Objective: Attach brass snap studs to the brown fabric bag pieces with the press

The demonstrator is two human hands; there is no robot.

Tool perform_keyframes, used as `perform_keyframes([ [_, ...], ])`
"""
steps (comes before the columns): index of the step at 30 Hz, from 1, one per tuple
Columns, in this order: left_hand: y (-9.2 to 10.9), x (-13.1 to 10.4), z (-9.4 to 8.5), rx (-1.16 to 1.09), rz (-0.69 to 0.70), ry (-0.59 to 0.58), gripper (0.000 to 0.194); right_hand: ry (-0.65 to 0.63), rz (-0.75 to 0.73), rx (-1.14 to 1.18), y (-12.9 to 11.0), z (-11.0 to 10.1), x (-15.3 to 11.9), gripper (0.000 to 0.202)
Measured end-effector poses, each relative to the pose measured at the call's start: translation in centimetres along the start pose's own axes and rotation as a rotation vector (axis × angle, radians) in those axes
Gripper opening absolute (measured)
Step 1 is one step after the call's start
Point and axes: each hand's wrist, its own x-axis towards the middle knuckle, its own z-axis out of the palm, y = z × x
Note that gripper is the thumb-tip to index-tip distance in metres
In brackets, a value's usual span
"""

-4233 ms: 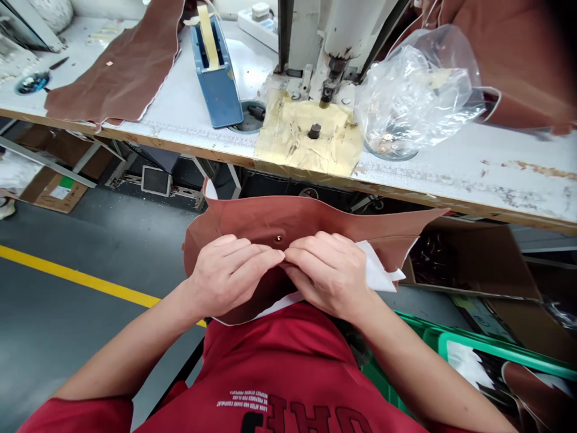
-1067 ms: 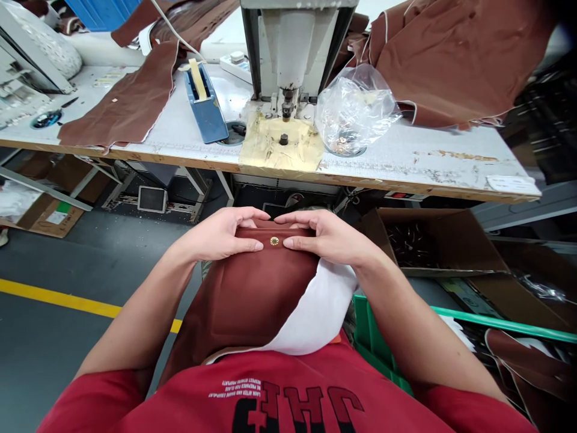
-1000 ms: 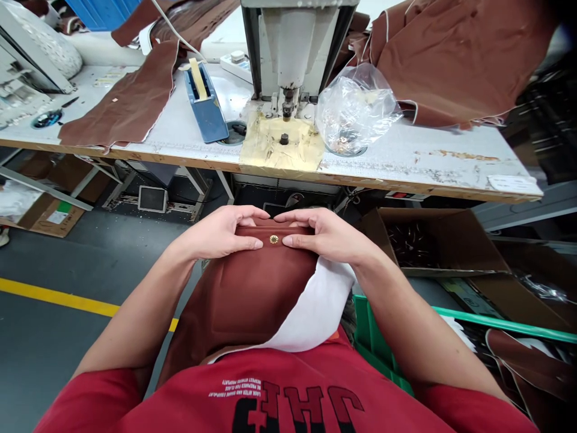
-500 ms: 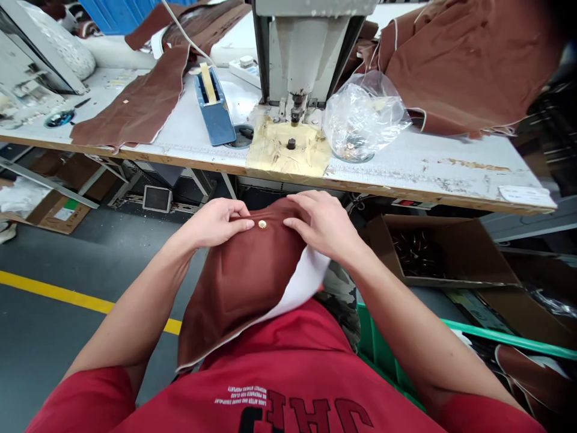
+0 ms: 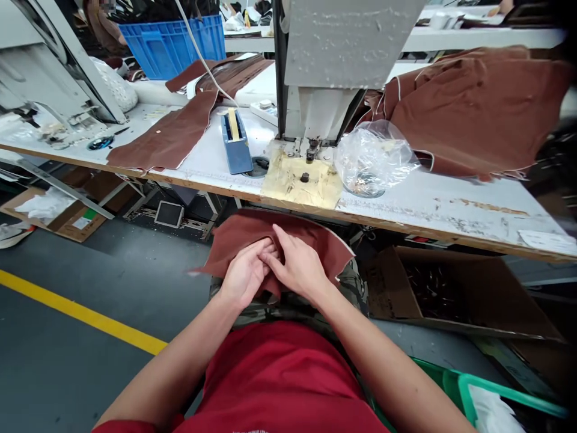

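A brown leather piece [image 5: 315,234] with a pale edge is draped over my lap, just below the table's front edge. My left hand [image 5: 247,273] is turned palm up against it, fingers curled into a fold of the leather. Over those fingertips lies my right hand [image 5: 297,264], its thumb pressed inward and its index finger stretched along the leather. Both hands meet at the fold and grip it. What lies between the fingertips is hidden, and the gold snap button is out of sight.
Ahead on the table stands a press machine [image 5: 315,114] with a yellow taped base [image 5: 288,186]. A blue tape dispenser [image 5: 237,147] is left of it, a clear plastic bag [image 5: 376,156] right. More brown leather [image 5: 469,120] is heaped at right. A cardboard box [image 5: 387,282] sits below.
The leather has been turned and folded, and the gold snap has gone from view. My hands came together, the left rolling palm up. The view has tilted upward.
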Motion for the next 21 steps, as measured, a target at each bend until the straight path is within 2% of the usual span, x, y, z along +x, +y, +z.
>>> perform_keyframes([
  [2, -0.4, -1.2, 0.0, 0.132, -0.090, -0.092, 0.031, -0.068, 0.001, 0.003, 1.4, 0.0, -0.1, 0.048],
  [4, -0.2, -2.6, -0.3, 0.510, -0.098, -0.128, 0.031, -0.121, 0.009, -0.002, 2.6, -0.1, -0.2, 0.041],
  [5, 0.1, -3.2, -0.4, 0.764, -0.035, -0.102, 0.031, -0.133, 0.011, -0.006, 3.0, -0.3, -0.3, 0.041],
  [7, 1.0, -3.7, -0.8, 1.268, 0.203, 0.026, 0.033, -0.133, 0.001, -0.011, 3.4, -0.5, -0.4, 0.040],
  [9, 2.0, -3.0, -1.2, 1.589, 0.431, 0.110, 0.036, -0.122, -0.025, -0.009, 3.7, -1.0, -0.3, 0.038],
  [10, 2.6, -2.1, -1.4, 1.651, 0.488, 0.081, 0.035, -0.115, -0.032, -0.010, 3.8, -1.3, -0.2, 0.037],
  [11, 3.2, -1.0, -1.6, 1.659, 0.498, -0.001, 0.033, -0.102, -0.030, -0.013, 3.9, -1.7, -0.1, 0.037],
  [13, 4.3, 1.3, -1.8, 1.587, 0.433, -0.189, 0.030, -0.070, -0.016, -0.002, 4.2, -2.7, 0.5, 0.035],
  [15, 5.3, 3.3, -1.4, 1.516, 0.361, -0.265, 0.036, -0.037, -0.009, 0.055, 4.6, -3.9, 1.2, 0.033],
  [17, 6.0, 4.8, -0.3, 1.515, 0.372, -0.219, 0.038, -0.004, -0.010, 0.137, 5.1, -5.1, 2.2, 0.030],
  [21, 6.6, 6.9, 2.8, 1.616, 0.538, -0.063, 0.036, 0.091, 0.051, 0.284, 6.4, -6.9, 4.8, 0.032],
])
